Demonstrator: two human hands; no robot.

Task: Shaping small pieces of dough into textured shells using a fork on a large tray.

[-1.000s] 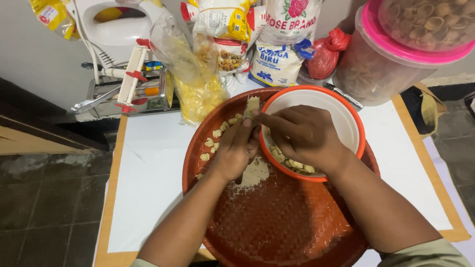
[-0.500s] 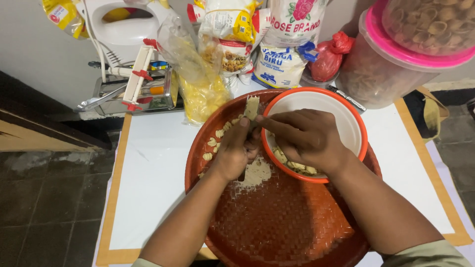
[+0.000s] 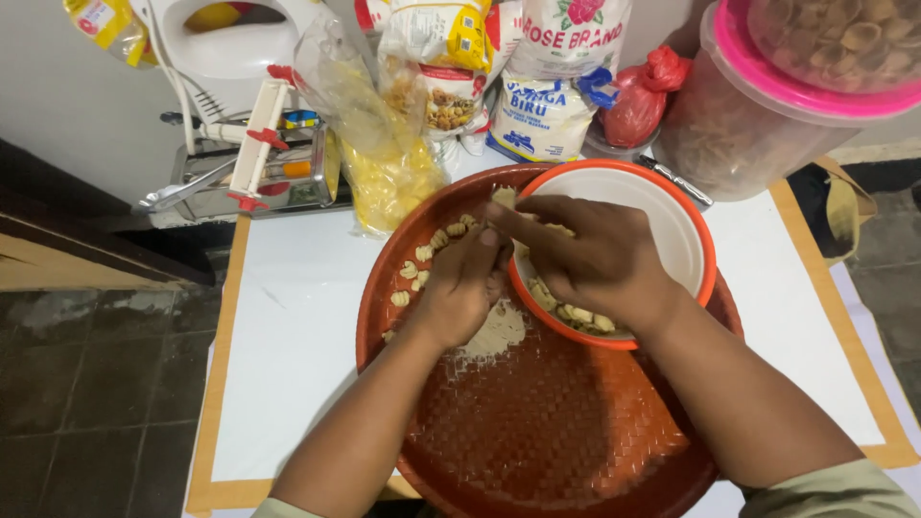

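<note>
Dough (image 3: 497,332) is lying on the woven tray (image 3: 537,422) under my pinching left hand (image 3: 460,288), my right hand (image 3: 595,259) is curling over the bowl (image 3: 681,230), shaped pieces (image 3: 422,269) piling slowly.

White table (image 3: 297,345), tan border: woven red tray (image 3: 537,432), flour bags (image 3: 552,86), lidded tubs (image 3: 758,125), metal press (image 3: 249,163).

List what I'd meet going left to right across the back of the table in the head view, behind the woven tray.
Metal press with red clips → clear bag of yellow pieces → white and blue sack → red plastic bag → big clear tub with pink lid.
</note>
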